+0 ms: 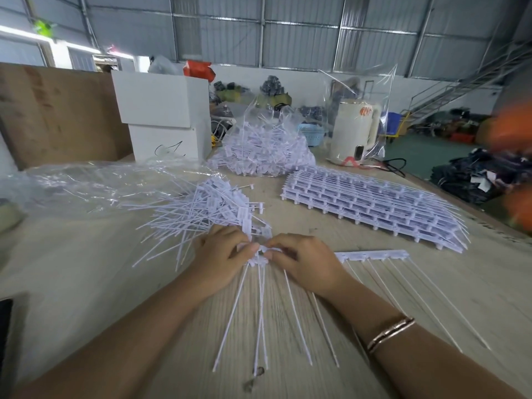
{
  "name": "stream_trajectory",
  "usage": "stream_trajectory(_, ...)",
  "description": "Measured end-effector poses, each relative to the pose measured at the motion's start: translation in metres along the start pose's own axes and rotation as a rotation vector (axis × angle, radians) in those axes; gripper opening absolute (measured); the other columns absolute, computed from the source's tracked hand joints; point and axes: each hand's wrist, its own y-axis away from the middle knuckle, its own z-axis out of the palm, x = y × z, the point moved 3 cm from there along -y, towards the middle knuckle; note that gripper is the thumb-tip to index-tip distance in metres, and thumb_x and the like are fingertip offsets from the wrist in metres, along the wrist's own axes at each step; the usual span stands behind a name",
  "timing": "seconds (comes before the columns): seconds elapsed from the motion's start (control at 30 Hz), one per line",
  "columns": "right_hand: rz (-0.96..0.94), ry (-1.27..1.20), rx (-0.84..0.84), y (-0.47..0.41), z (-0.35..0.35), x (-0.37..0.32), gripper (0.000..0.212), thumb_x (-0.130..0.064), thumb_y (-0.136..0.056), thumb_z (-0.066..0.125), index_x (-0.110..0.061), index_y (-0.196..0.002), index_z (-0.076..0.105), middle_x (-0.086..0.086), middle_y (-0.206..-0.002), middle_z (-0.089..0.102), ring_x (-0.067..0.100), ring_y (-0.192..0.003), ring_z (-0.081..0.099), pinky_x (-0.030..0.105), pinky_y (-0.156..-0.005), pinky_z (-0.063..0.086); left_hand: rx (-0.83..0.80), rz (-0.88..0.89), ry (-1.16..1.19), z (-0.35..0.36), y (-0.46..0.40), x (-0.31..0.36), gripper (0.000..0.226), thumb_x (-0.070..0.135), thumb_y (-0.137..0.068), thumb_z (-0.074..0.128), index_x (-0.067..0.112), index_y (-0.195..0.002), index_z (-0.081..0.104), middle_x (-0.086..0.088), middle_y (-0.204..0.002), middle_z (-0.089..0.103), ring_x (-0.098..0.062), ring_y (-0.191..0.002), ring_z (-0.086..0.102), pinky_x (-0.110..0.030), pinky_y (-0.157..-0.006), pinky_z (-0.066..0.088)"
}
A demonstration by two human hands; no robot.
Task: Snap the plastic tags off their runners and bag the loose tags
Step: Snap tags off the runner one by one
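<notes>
The heads of the white plastic tags are hidden within both hands' grip. An orange blurred shape at the right edge is unidentifiable. A dark flat object is cut off at the left edge.

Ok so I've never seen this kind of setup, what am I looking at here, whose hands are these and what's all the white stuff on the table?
One picture, from a camera worn on a person's head, looking down at their own hands. The left hand and right hand pinch a strip of white plastic tags between them, its thin tails trailing toward the camera. On the wooden table lie a loose pile of tags, a clear bag of tags, a stack of unbroken runners and a runner piece.
</notes>
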Motion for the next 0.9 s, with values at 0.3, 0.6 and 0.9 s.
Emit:
stream_trajectory(0.3, 0.2, -0.556, 0.167, -0.005, -0.004, 0.004, 0.02, -0.027, -0.095, 0.051, -0.028, -0.079, 0.063, -0.012, -0.063, 0.063, 0.007, -0.061, 0.059, 0.023, -0.063, 0.049, 0.158, 0.001, 0.2, -0.005, 0.001, 0.007, 0.029, 0.032, -0.081, 0.042, 0.009, -0.079, 0.059, 0.009, -0.074, 0.052, -0.017, -0.088, 0.046, -0.049, -0.091, 0.036)
stream_trajectory(0.6, 0.081, -0.192, 0.094, -0.002, 0.002, 0.006, 0.029, -0.034, -0.087, 0.062, -0.026, -0.113, 0.055, -0.003, -0.085, 0.062, 0.012, -0.072, 0.058, 0.031, -0.068, 0.048, 0.131, -0.145, -0.012, 0.002, -0.002, -0.008, 0.038, 0.046, -0.089, 0.031, 0.027, -0.108, 0.059, 0.012, -0.114, 0.05, -0.012, -0.114, 0.036, -0.026, -0.088, 0.015)
stream_trajectory(0.9, -0.009, -0.229, 0.036, -0.006, -0.001, -0.004, 0.027, -0.024, -0.088, 0.062, -0.021, -0.114, 0.055, -0.006, -0.1, 0.066, 0.015, -0.092, 0.062, 0.039, -0.086, 0.049, 0.114, -0.018, 0.103, -0.003, -0.001, -0.005, 0.049, 0.047, -0.082, 0.039, 0.014, -0.095, 0.072, 0.016, -0.097, 0.054, -0.015, -0.107, 0.041, -0.049, -0.099, 0.029)
